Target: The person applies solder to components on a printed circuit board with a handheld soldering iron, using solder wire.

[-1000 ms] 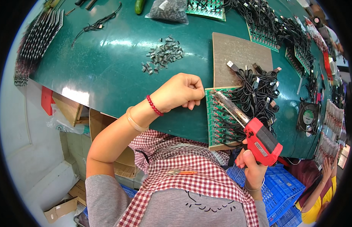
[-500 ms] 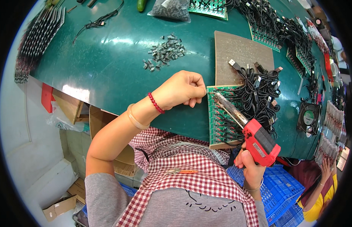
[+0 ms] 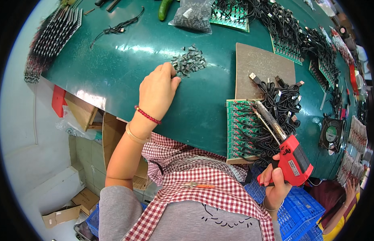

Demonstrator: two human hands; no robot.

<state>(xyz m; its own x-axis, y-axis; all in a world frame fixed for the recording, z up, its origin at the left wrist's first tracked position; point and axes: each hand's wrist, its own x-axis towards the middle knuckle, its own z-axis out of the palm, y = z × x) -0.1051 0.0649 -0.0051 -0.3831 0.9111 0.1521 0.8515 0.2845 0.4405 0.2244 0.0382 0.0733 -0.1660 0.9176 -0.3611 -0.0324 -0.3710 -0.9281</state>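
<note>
Plainly, the green table carries all our work, and a short path across it between parts and panel would serve us best. The green circuit panel lies to the right, overlapping the near edge of a brown board; we should keep it square and steady. Black cables crowd its right side, so we would hold the presumably hot barrel off their jackets.

Our red soldering gun slants up and leftward, its tip over the panel's far edge; whether they touch, we cannot tell. Our right hand is wrapped round its handle, low and near our body. Well apart from it, our left hand reaches forward, back upward, fingers bent at the left edge of the small black parts. Its fingertips are hidden, so we cannot tell whether they pinch one; a single piece, lightly held, seems best.
</note>
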